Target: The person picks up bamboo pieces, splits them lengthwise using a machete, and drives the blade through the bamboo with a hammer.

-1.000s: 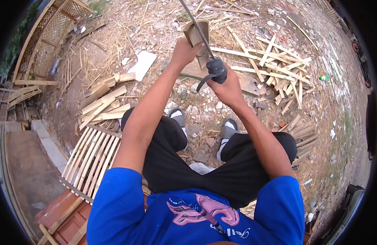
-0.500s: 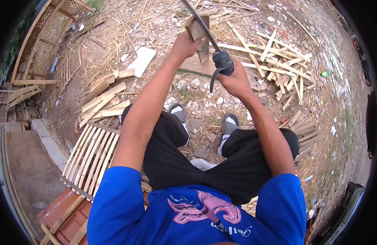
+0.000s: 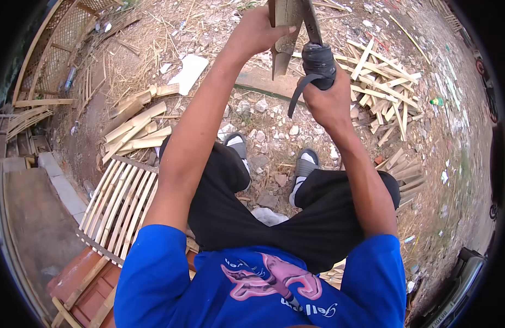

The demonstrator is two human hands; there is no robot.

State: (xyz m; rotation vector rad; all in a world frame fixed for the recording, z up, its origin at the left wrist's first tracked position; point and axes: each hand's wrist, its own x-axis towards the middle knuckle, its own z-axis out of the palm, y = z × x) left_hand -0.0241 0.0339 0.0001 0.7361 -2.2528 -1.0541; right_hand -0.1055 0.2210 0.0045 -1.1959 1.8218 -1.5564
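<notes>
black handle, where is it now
In the head view, the black handle is upper right of centre, in the right hand, right of the bamboo piece.

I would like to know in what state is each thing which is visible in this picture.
Left hand: closed around the bamboo piece
Bamboo piece: split, curved, top out of view
Right hand: closed around the handle
Handle: black-wrapped, strap dangling
Blade: bare, upper end out of view
Bamboo strips: loose, heaped crosswise
Sandals: worn over socks
</notes>
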